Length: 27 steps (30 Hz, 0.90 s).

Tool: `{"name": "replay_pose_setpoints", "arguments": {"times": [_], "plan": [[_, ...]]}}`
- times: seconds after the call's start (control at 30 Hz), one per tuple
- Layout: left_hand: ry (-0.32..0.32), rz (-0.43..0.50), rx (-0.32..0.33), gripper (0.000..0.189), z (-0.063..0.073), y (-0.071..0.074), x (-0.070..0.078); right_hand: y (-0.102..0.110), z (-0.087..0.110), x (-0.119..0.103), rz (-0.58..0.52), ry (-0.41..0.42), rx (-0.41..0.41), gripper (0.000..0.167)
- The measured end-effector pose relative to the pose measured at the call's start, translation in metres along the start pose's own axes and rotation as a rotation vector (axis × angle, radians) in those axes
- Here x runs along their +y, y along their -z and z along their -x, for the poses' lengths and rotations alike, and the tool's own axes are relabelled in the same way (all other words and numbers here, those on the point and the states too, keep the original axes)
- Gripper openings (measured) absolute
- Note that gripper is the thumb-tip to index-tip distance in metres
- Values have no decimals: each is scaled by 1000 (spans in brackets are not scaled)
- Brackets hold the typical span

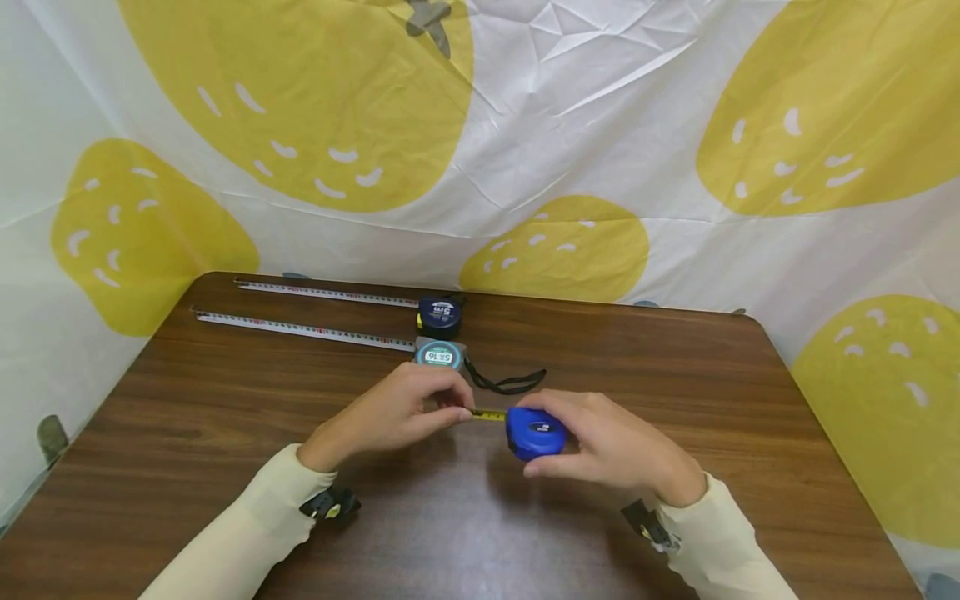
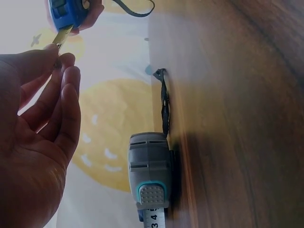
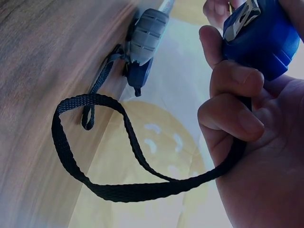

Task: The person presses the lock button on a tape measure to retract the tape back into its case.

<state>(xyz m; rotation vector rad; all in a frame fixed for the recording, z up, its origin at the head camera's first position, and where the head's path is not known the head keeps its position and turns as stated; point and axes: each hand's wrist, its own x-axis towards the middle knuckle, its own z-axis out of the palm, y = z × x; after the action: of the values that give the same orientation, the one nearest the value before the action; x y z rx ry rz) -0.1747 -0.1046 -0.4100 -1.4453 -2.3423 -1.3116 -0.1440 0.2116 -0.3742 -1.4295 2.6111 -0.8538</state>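
Observation:
My right hand point(image 1: 600, 437) grips a blue tape measure point(image 1: 537, 433) above the table, fingers curled round its case. A black wrist strap point(image 3: 128, 192) loops down from it in the right wrist view. A short stretch of yellow blade point(image 1: 490, 415) sticks out on the left. My left hand point(image 1: 405, 408) pinches the end of that blade between thumb and fingertips. Just beyond the left hand lies a grey and teal tape measure point(image 1: 438, 354), its white blade point(image 1: 300, 330) drawn out to the left. Behind that one rests a dark blue tape measure point(image 1: 439, 317), its blade point(image 1: 330, 294) also extended left.
The brown wooden table point(image 1: 420, 533) has rounded back corners. A cloth printed with yellow fruit point(image 1: 555, 250) hangs right behind its far edge. The grey tape measure's black strap point(image 1: 510, 385) lies on the tabletop just past my hands.

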Motion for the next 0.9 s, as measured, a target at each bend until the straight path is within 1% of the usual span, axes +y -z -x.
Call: {"name": "replay_pose_setpoints", "arguments": {"times": [0.1,0.23,0.47,0.73,0.9], "plan": [[-7,2,1,3,0,-1,0,-2,-1,0,1,6,2,61],[-14,2,2,5,0,-3,-1,-3,-2,-1,3,5,2,61],[11,3,-13,5,-1,-5,0,-5,-3,-1,-12,-1,-11,60],[5,-7,-12,4,-1,-8,0,-8,-6,-2,-25,0,-21,59],[3,5,-12,5,-2,-9,1,-9,-6,-2,-19,-3,-29,58]]}}
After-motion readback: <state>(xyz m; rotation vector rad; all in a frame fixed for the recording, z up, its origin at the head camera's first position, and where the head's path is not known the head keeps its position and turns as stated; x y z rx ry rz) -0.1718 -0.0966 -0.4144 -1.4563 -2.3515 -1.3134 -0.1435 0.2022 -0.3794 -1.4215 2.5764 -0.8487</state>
